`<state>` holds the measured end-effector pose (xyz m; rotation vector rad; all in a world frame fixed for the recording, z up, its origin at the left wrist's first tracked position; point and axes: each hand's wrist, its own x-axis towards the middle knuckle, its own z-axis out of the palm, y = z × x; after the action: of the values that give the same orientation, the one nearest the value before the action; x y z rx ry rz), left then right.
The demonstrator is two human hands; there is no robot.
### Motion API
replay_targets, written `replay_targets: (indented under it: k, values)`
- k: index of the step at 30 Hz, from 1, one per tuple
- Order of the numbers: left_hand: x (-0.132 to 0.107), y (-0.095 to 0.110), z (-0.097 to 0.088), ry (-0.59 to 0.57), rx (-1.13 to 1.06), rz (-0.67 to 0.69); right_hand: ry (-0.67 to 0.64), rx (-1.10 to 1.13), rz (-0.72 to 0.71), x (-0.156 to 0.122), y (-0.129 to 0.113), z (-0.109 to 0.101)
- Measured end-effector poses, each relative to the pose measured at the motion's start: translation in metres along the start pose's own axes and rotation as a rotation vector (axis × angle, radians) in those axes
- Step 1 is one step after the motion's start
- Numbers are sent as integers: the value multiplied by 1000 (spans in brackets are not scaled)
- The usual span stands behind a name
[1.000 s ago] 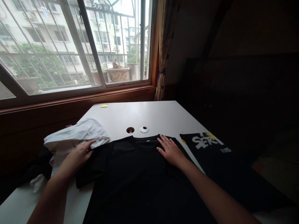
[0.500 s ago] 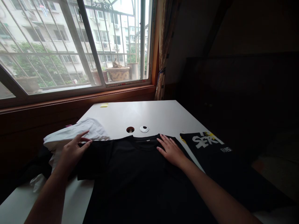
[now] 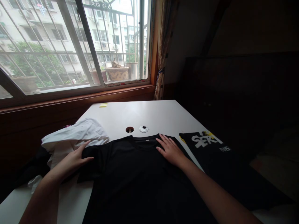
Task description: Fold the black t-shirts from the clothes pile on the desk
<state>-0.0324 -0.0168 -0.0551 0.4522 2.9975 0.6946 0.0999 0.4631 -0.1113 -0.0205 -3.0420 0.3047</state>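
A black T-shirt (image 3: 133,174) lies spread on the white table, its collar towards the far side and its lower part running out of view at the bottom. My left hand (image 3: 76,158) is at the end of its left sleeve, thumb and fingers apart, with the thumb over the sleeve's edge. On the shirt's right shoulder, beside the collar, my right hand (image 3: 171,151) rests flat with fingers stretched out. The right sleeve is partly hidden under my right forearm.
White cloth (image 3: 79,132) is heaped at the left, over darker fabric. A dark garment with printed letters (image 3: 205,140) lies at the right. The white table (image 3: 158,113) has a cable hole (image 3: 130,129), a round cover (image 3: 143,128) and yellow notes (image 3: 103,105). A barred window stands behind.
My left hand has let go of the sleeve, opened and moved down a little towards me. The sleeve's upper edge has dropped slightly. My right hand stays in place on the shirt.
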Motion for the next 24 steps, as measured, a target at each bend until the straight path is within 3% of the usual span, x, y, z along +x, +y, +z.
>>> replay_targets:
  k: [3, 9, 14, 18, 24]
  values:
    - [1, 2, -1, -60, 7, 25, -3, 6, 9, 0, -1, 0]
    - [-7, 29, -8, 161, -72, 127, -1, 4, 6, -1, -2, -2]
    - [-13, 53, -5, 191, -185, 362, -4, 6, 9, -1, -2, -3]
    - [-18, 79, 5, 128, -176, 565, 10, 4, 3, -1, -1, -1]
    - [-41, 127, 19, -183, -220, 735, 12, 4, 2, -1, -1, 0]
